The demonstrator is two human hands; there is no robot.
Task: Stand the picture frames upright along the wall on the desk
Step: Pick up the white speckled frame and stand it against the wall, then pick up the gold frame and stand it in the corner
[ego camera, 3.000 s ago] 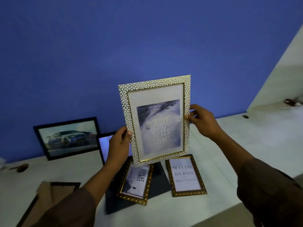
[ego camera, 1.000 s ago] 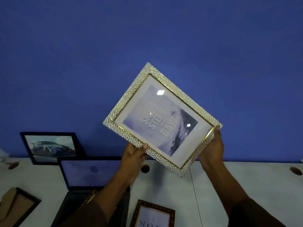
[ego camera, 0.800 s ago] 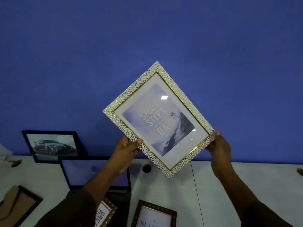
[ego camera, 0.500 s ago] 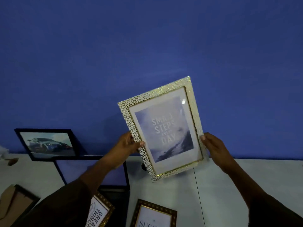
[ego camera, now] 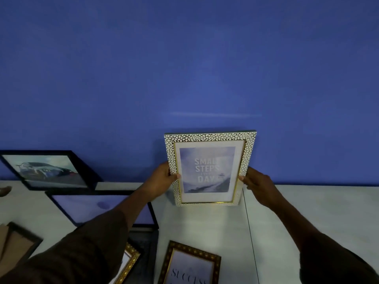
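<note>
White pebble-textured moulding with a thin gold inner lip marks the frame [ego camera: 209,169] in play, which stands upright with its bottom edge on the pale tabletop [ego camera: 307,212], close against the blue wall [ego camera: 184,68]; whether its top edge actually touches the wall is hard to tell from this angle. The left hand [ego camera: 162,181] clasps the left side rail about halfway up, its fingers [ego camera: 175,177] wrapped round onto the front, and the right hand [ego camera: 256,185] holds the right rail at the same height, thumb on the face. A frame like this is probably light and rigid, but the glazed front looks breakable and slick, so the textured side rails are the sensible place to grip, mid-height and on both sides at once, keeping fingertips off the glass. Set down gently, it should lean without sliding only if its foot sits a little out from the wall. To the left a black car frame [ego camera: 47,171] leans at the wall, while a gold-edged frame [ego camera: 190,265] lies flat nearer the person.
</note>
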